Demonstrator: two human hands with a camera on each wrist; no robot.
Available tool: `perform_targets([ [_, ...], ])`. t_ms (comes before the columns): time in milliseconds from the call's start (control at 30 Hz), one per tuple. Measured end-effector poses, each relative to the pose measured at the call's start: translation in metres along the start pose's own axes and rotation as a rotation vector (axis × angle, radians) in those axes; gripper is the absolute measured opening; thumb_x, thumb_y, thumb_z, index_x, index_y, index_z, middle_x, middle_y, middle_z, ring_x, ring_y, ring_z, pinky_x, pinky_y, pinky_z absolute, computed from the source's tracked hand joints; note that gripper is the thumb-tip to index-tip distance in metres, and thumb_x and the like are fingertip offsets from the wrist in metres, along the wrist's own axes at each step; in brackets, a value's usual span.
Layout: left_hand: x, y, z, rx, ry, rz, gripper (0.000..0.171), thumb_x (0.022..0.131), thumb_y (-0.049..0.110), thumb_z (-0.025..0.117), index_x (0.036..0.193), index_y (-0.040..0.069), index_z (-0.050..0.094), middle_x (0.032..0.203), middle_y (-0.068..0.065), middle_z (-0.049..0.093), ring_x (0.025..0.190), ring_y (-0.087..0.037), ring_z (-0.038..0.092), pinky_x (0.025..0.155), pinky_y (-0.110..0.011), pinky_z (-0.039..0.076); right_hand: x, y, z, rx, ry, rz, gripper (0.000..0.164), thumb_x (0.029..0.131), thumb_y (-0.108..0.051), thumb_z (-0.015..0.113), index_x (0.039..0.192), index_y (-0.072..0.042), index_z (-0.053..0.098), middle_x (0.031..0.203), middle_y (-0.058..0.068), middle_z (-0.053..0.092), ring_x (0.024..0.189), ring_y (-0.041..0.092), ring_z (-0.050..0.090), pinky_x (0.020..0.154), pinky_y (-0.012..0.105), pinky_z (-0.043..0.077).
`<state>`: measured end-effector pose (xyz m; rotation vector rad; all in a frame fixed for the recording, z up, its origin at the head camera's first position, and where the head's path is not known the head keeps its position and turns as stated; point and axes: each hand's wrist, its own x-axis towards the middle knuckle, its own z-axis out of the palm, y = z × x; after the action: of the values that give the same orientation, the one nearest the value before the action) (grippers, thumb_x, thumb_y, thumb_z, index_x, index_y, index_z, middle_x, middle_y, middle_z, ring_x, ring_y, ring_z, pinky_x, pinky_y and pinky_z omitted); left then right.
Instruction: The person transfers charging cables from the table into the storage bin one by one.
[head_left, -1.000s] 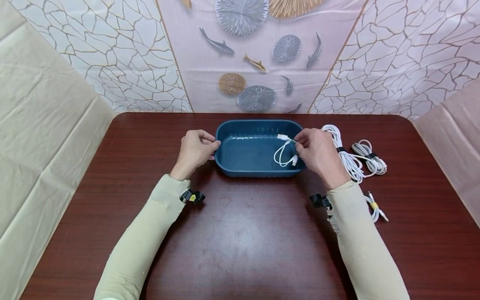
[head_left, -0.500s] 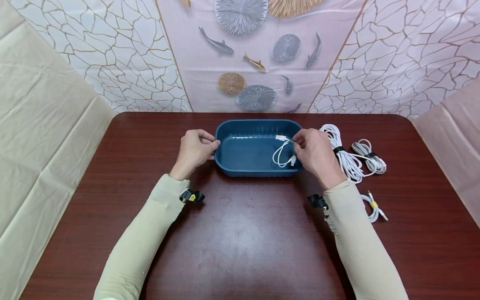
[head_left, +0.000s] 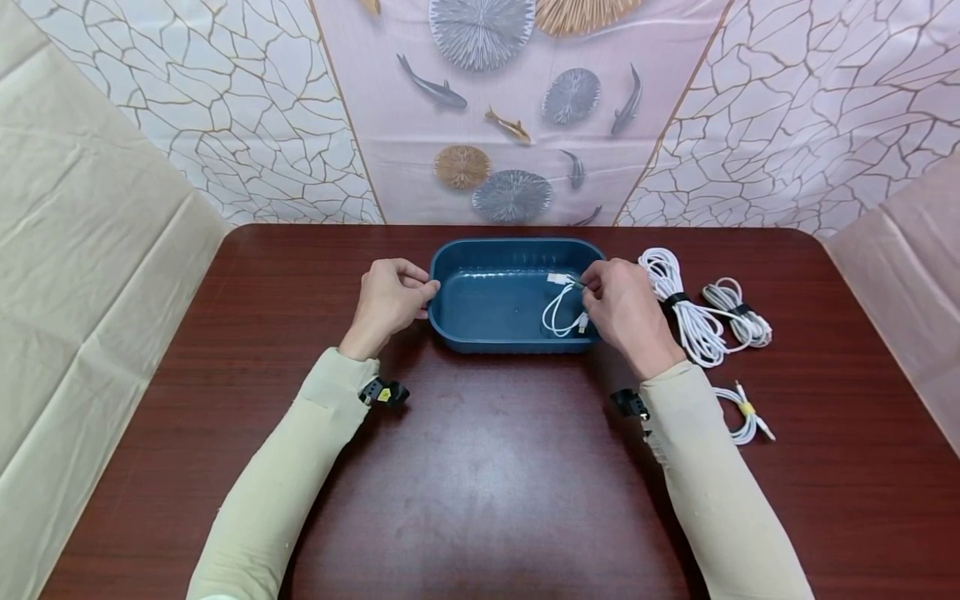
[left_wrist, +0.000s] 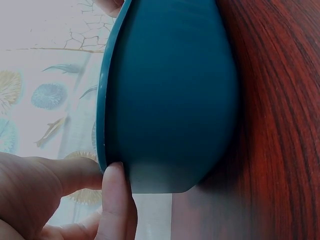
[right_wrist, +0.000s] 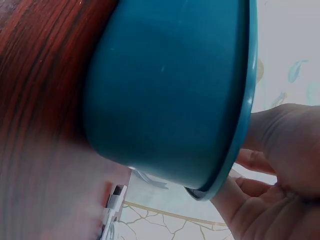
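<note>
A dark blue plastic tub (head_left: 487, 308) sits near the table's far edge. At its left end my left hand (head_left: 386, 300) pinches the rim, with the thumb and fingers on either side of the wall (left_wrist: 170, 100) in the left wrist view. Over the tub's right end, my right hand (head_left: 628, 310) pinches a small looped white USB cable (head_left: 552, 312) near a dark, greenish tie. The cable's plugs hang inside the tub; whether they touch its floor I cannot tell. In the right wrist view, the tub's wall (right_wrist: 165, 90) hides the cable.
Right of the tub lie a large white cable bundle (head_left: 697, 329) with a black strap and a smaller greyish coiled cable (head_left: 738, 312). Nearer me is a white cable (head_left: 742, 427) with a yellow tie. A patterned cloth (head_left: 517, 117) hangs behind the dark red wooden table (head_left: 480, 467).
My right hand has shifted slightly left over the tub, carrying the small white cable with it. My left hand stays at the rim.
</note>
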<state>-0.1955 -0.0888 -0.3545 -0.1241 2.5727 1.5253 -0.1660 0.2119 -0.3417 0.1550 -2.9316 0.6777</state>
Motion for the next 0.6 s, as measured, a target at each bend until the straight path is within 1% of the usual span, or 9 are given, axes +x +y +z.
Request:
perform_targets([
  [300,-0.0001,0.0003,0.0005,0.006,0.002,-0.001,0.023,0.096,0.021,0.072,0.109,0.002,0.068,0.096,-0.016,0.073,0.061,-0.012,0.071,0.073,-0.036,0.066,0.001,0.0014,0.004,-0.01,0.001,-0.025,0.018,0.095,-0.001,0.061,0.107,0.006,0.073,0.099,0.024,0.073,0.091,0.033,0.067,0.078,0.048,0.06],
  [600,-0.0003,0.0017,0.0005,0.015,0.006,-0.012,0.023,0.096,0.021,0.072,0.11,0.002,0.068,0.097,-0.017,0.073,0.062,-0.012,0.071,0.077,-0.04,0.066,0.0018,0.0034,0.0086,-0.024,0.023,-0.065,0.018,0.093,0.0,0.06,0.104,0.006,0.073,0.096,0.023,0.073,0.09,0.033,0.067,0.077,0.047,0.059],
])
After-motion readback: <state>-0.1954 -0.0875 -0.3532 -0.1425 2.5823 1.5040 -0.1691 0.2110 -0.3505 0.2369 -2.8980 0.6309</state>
